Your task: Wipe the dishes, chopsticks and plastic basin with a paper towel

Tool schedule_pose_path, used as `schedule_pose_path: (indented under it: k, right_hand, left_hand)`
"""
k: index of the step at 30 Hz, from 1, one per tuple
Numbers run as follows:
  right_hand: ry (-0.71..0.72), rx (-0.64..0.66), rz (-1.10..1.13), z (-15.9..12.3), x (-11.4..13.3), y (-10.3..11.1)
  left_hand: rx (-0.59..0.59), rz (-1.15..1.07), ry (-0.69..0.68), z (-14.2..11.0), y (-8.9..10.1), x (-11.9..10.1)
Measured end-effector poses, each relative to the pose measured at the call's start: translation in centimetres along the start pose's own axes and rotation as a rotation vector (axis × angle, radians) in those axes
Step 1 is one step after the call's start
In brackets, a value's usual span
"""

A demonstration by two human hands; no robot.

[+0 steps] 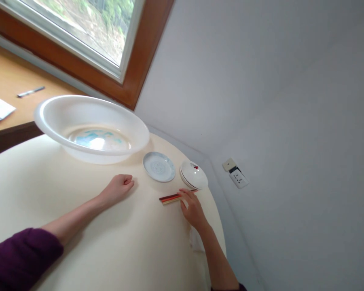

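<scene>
My right hand (193, 210) is at the chopsticks (170, 199), which lie together near the table's right side in dark red, orange-red and pale wood colours. Its fingertips are over them and the thumb is on the near side, so the hand closes around their middle. My left hand (119, 188) rests on the table as a loose fist, with nothing showing in it. Between and beyond the two hands sits a pale blue patterned plate (159, 166). Stacked white bowls (194, 174) with a small red and dark print stand just past the chopsticks.
A large translucent white basin (92, 151) stands at the back left of the round cream table (133, 250). Something white, perhaps a cloth (196, 240), lies partly under my right forearm. A wooden desk (6, 68) with a pen (30, 92) adjoins. Wall and socket (239, 178) are at the right.
</scene>
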State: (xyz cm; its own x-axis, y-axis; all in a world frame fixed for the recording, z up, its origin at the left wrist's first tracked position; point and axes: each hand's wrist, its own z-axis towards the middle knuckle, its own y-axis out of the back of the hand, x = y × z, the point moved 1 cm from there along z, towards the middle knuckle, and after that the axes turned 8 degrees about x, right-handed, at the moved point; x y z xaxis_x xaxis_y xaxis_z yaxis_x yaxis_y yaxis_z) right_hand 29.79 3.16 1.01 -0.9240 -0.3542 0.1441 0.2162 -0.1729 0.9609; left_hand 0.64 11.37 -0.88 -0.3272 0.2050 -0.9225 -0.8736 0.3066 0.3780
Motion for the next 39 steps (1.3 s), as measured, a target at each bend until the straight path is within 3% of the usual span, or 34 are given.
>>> schedule_pose_path:
  k: [4, 10, 15, 18, 21, 24, 30, 39]
  right_hand:
    - [-0.099, 0.165, 0.074, 1.5, -1.0, -1.5]
    - [-0.182, 0.104, 0.132, 2.7, -0.4, -4.2]
    - [-0.17, 0.041, 0.176, 3.6, 2.3, -5.7]
    - [-0.133, 0.036, 0.199, 4.1, 4.4, -6.2]
    - [-0.094, 0.027, 0.216, 4.6, 6.9, -6.8]
    - [-0.102, 0.001, 0.217, 5.1, 9.1, -7.3]
    - [-0.135, -0.015, 0.194, 5.9, 10.8, -7.6]
    - [-0.185, 0.069, 0.043, 5.9, 11.4, -5.7]
  left_hand:
    - [-0.006, 0.004, -0.006, -0.1, 0.0, -0.1]
    - [-0.009, 0.038, -0.034, 0.1, -0.1, 0.2]
    - [-0.007, 0.096, -0.077, 0.0, -0.1, 0.3]
    - [0.058, 0.151, -0.17, -0.3, -0.4, 0.1]
    - [0.176, 0.362, -0.297, -0.7, -0.9, 0.0]
    - [0.235, 0.604, -0.327, -0.8, -1.3, 0.1]
    - [0.247, 0.751, -0.303, -0.7, -1.7, 0.1]
    - [0.284, 0.921, -0.284, -1.2, -2.2, -0.7]
